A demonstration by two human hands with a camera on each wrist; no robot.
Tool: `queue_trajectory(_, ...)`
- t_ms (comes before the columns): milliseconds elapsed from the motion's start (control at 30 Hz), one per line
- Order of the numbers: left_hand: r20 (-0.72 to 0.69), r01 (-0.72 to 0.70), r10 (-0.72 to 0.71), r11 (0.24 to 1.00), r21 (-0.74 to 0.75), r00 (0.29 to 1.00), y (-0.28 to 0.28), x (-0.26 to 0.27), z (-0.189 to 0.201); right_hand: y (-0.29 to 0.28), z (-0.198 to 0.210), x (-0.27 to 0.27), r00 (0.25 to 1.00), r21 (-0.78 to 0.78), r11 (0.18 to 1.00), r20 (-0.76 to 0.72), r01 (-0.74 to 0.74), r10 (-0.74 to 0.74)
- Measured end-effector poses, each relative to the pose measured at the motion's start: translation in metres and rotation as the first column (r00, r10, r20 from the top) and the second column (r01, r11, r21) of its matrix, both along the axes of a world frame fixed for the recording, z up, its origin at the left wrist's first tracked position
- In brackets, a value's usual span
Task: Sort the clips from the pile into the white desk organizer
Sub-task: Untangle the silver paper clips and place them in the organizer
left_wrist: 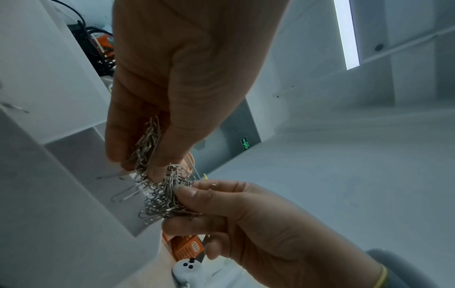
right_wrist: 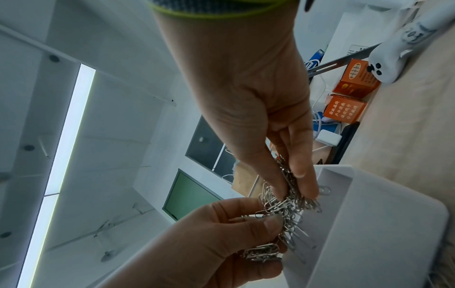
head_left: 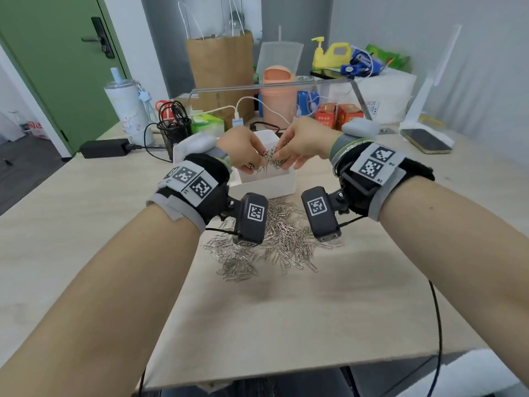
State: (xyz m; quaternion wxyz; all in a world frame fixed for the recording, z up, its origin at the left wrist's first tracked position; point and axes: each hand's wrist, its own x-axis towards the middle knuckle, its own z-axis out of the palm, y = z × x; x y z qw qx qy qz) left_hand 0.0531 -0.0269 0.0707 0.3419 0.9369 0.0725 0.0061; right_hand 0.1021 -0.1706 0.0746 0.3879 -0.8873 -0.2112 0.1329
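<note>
**Both hands held one tangled clump of clips over the organizer**

Counted items: two hands, one white desk organizer [head_left: 266,181], one loose pile of clips [head_left: 272,242] on the table [head_left: 286,310], and one tangled clump of clips [head_left: 269,157] held in the air. Individual clips in the pile and in the clump were too many and too entangled to count. At the back of the table stood two orange boxes [head_left: 339,116].

The left hand [head_left: 242,151] and right hand [head_left: 303,143] met above the organizer, backs of the hands up, fingers pointing down and inward toward each other. Both forearms reached forward over the pile, which lay just in front of the organizer's near wall.

Left grip: thumb and fingers [left_wrist: 172,148] were closed narrowly on the upper part of the clump [left_wrist: 160,187], with clips trailing out below the fingertips. Right grip: thumb and forefinger [right_wrist: 265,224] pinched the same clump [right_wrist: 283,210] from the other side; its remaining fingers were curled beneath.

In the wrist views the clump hung directly over the organizer's [right_wrist: 369,214] open top, and a few single clips lay inside a compartment against its wall. Which compartment could not be determined.
</note>
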Motion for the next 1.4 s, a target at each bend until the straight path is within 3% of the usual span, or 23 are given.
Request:
queue_trajectory(200, 0.018, -0.015, 0.012, 0.987, 0.161, 1.000, -0.001, 0.010, -0.019, 0.006, -0.017, 0.012, 1.000, -0.092, 0.996, 0.018, 0.006, -0.005)
queue_trajectory(467, 0.047, -0.050, 0.048, 0.997, 0.051, 0.998, -0.008, 0.016, -0.031, -0.001, -0.021, 0.011, 0.992, -0.113, 0.994, 0.127, 0.002, 0.013)
queue_trajectory(667, 0.005, 0.017, -0.018, 0.980, 0.198, 1.000, -0.011, 0.004, -0.024, -0.015, -0.024, -0.005, 0.973, -0.072, 0.997, 0.230, 0.009, 0.008)
queue_trajectory(867, 0.086, 0.037, -0.063, 0.960, 0.276, 0.994, -0.017, -0.020, -0.019, -0.022, -0.035, -0.026, 0.985, -0.153, 0.988, 0.163, -0.036, 0.061)
queue_trajectory(933, 0.027, 0.112, -0.121, 0.971, 0.209, 0.992, -0.017, -0.030, -0.018, -0.022, -0.041, -0.032, 0.990, -0.234, 0.969, 0.094, -0.078, 0.102)
queue_trajectory(1000, -0.146, 0.170, -0.145, 0.971, 0.170, 0.978, -0.016, -0.039, -0.017, -0.020, -0.046, -0.037, 0.988, -0.312, 0.941, 0.038, -0.132, 0.152)
queue_trajectory(1100, -0.347, 0.182, -0.073, 0.939, 0.293, 0.935, -0.011, -0.055, -0.018, -0.011, -0.052, -0.048, 0.977, -0.394, 0.897, -0.015, -0.200, 0.212)
queue_trajectory(1167, -0.375, 0.188, -0.011, 0.879, 0.438, 0.927, -0.006, -0.065, -0.019, -0.005, -0.057, -0.054, 0.973, -0.439, 0.869, -0.062, -0.228, 0.224)
queue_trajectory(1233, -0.369, 0.171, 0.025, 0.855, 0.490, 0.929, -0.002, -0.073, -0.025, -0.002, -0.060, -0.059, 0.967, -0.479, 0.841, -0.090, -0.252, 0.239)
queue_trajectory(1400, -0.462, 0.184, 0.007, 0.912, 0.366, 0.887, 0.002, -0.071, -0.040, -0.004, -0.058, -0.067, 0.949, -0.501, 0.810, -0.092, -0.306, 0.301)
